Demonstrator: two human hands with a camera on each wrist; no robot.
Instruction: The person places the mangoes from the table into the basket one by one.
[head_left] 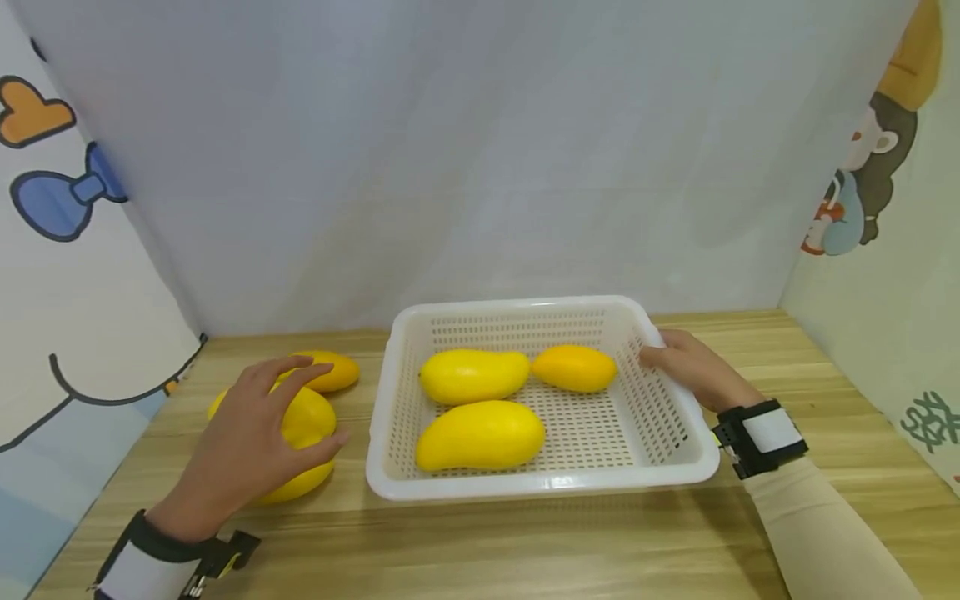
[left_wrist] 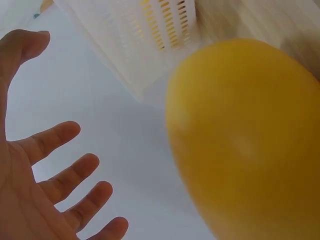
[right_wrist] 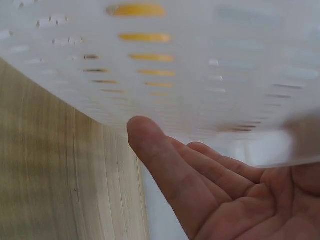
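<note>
A white perforated plastic basket point(head_left: 555, 481) appears in the middle of the head view with three yellow mangoes inside: one mango point(head_left: 480, 435) in front, another mango point(head_left: 474, 376) behind it, and a smaller orange-yellow mango point(head_left: 574, 368) beside that. My right hand point(head_left: 697, 367) grips the basket's right rim, thumb over the edge. In the right wrist view, fingers point(right_wrist: 172, 172) lie against its underside. My left hand point(head_left: 251, 437) is held above several mangoes left of the basket, its fingers spread and holding nothing. A mango point(left_wrist: 250, 135) looms large beside that hand in the left wrist view.
Left of the basket, an orange-yellow mango point(head_left: 336, 372) lies behind a yellow mango point(head_left: 309, 417), partly covered by the left hand. The wooden table point(head_left: 487, 550) meets a pale back wall point(head_left: 495, 167). Side panels with cartoon prints flank it.
</note>
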